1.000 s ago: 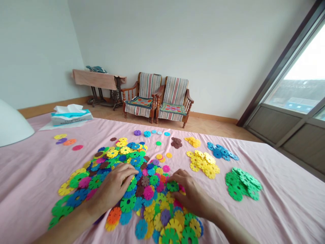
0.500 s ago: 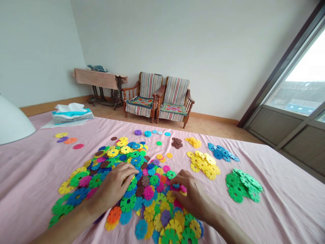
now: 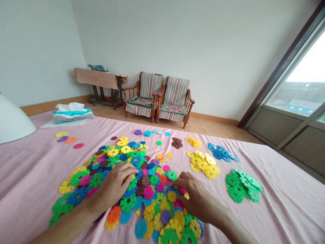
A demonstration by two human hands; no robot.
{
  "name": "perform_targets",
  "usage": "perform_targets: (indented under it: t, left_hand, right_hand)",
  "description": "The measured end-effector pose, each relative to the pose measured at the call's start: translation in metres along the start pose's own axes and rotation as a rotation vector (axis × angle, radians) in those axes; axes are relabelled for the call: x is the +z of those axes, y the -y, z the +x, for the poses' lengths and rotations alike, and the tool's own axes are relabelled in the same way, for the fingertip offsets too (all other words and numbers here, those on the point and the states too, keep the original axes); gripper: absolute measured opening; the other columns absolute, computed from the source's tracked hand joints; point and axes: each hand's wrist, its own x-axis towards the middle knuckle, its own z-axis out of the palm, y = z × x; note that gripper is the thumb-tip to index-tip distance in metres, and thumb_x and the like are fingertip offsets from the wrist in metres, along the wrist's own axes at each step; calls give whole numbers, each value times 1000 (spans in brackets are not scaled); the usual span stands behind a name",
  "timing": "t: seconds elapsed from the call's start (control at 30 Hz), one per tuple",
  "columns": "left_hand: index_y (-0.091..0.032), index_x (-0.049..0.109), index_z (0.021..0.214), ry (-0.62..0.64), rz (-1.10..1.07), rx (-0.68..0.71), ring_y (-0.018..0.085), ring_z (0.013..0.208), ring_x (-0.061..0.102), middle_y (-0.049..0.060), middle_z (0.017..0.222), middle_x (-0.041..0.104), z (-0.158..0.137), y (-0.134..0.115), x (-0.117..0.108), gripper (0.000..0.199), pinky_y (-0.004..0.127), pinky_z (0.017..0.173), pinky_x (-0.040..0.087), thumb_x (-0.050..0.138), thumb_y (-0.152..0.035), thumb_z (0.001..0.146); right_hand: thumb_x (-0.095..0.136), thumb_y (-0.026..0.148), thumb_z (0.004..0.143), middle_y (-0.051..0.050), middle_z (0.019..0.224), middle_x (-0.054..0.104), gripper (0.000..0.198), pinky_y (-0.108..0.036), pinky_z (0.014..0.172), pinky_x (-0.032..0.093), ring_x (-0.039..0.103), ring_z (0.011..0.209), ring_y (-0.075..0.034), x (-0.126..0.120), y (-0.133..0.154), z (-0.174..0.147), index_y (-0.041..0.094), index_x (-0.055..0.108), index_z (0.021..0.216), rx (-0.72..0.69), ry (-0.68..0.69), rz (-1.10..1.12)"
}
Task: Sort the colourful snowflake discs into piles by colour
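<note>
A large mixed heap of notched plastic snowflake discs [image 3: 148, 193] lies on the pink cloth in front of me. My left hand [image 3: 119, 179] rests over the heap's middle, fingers curled and thumb drawn in close; whatever lies under the fingertips is hidden. At the heap's right edge is my right hand [image 3: 190, 193], its fingers bent around a pink disc [image 3: 182, 190] and a yellow disc [image 3: 187, 196] that show between thumb and fingers. Sorted piles lie to the right: yellow discs [image 3: 204, 164], green discs [image 3: 243, 184] and blue discs [image 3: 220, 152].
Smaller groups sit farther back: brown discs [image 3: 177, 142], orange-yellow discs [image 3: 193, 142], and a purple disc [image 3: 138, 132] beside light blue ones. A tissue box [image 3: 73, 116] and a white rounded object [image 3: 14, 122] stand at the left. Two wooden armchairs [image 3: 175, 96] are beyond the cloth.
My right hand has shifted slightly right, and the yellow disc at its fingers has moved with it. A blue disc near its fingertips is less covered. My left hand is unchanged.
</note>
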Motion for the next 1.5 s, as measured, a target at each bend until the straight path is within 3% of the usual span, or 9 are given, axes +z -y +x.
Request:
perform_targets:
  t: [0.17,0.37,0.67,0.77,0.87,0.97,1.13,1.3,1.5]
  left_hand:
    - [-23,69,93,-4,1,2,17,88,60,3,91,66,0,1,0,23,30,80,50,47,-20,89]
    - [-24,68,95,-3,14,8,17,90,60,2,92,66,-1,3,1,23,29,81,49,47,-20,89]
    - [-23,67,93,26,27,2,17,91,60,3,93,65,-1,4,2,22,29,81,49,46,-20,89]
    - [-22,67,94,24,23,16,17,91,59,3,93,65,-1,7,4,22,28,82,48,46,-20,89]
    - [-22,66,94,11,13,32,16,90,60,3,92,65,-1,10,6,21,27,82,48,45,-21,90]
    - [-23,66,94,3,13,34,16,91,60,2,93,65,-2,12,7,22,27,82,48,45,-22,90]
    - [-23,67,93,-8,23,35,16,90,60,2,92,65,-2,12,6,21,27,81,48,46,-23,89]
    - [-22,67,93,0,21,31,16,89,61,2,91,65,-1,9,4,22,26,81,48,45,-22,89]
    - [-22,67,92,-14,22,22,16,90,60,2,92,66,0,6,4,22,27,81,49,46,-20,88]
  right_hand:
    - [60,12,70,-5,96,54,33,-31,80,40,51,91,-19,10,1,5,21,61,101,-21,-14,20]
    - [58,8,63,-4,93,55,29,-30,76,39,49,87,-19,16,3,10,19,55,90,17,-65,23]
    - [53,9,70,3,67,55,12,-22,57,34,48,62,-10,15,-5,12,19,54,77,65,-198,201]
    - [55,18,74,3,60,53,4,-21,52,33,46,56,-10,1,-30,17,19,54,70,131,-300,197]
    - [54,32,75,2,62,58,15,-22,52,36,50,56,-12,-20,-76,18,19,57,70,263,-432,169]
    - [55,39,71,-1,65,64,22,-24,54,38,57,62,-15,-48,-130,15,19,64,74,528,-619,23]
    - [58,36,66,-8,61,65,22,-27,49,35,59,58,-21,-91,-193,10,16,66,68,838,-771,-94]
    - [58,38,69,-14,67,69,31,-29,46,40,61,56,-23,-108,-206,4,11,68,81,951,-808,-75]
    - [58,36,70,-18,81,71,31,-28,47,42,63,63,-23,-101,-189,3,11,66,87,848,-753,-33]
